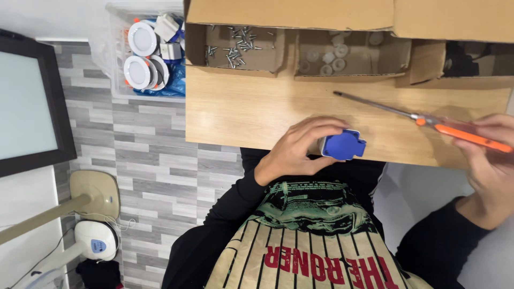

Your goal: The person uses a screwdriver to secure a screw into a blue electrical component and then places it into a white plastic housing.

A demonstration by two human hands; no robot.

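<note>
**Both hands full at the wooden bench**

Gripping firmly, our left hand (297, 147) wraps its fingers around a blue plug-shaped part (344, 144) with a pale body, held at the near edge of the table; our right hand (490, 155) is closed on the orange handle of a long screwdriver (423, 119), whose metal shaft slants up and left over the wood.

From the biggest down: a floor of grey plank-pattern tiles (144, 160) fills the left side, with a dark-framed panel (27, 101) lying at the far left and a beige stand base (96, 192) beside a small white device (96, 241) below it. Then comes the light wooden tabletop (241, 112) — bare in the middle. Along its far edge sit open cardboard boxes (289, 16): one compartment holds loose screws (235, 45), the next pale round fittings (326, 56), the third something dark we cannot make out. Off the table's left corner, a clear plastic bin (115, 53) holds round white lamp fixtures (140, 53).
</note>
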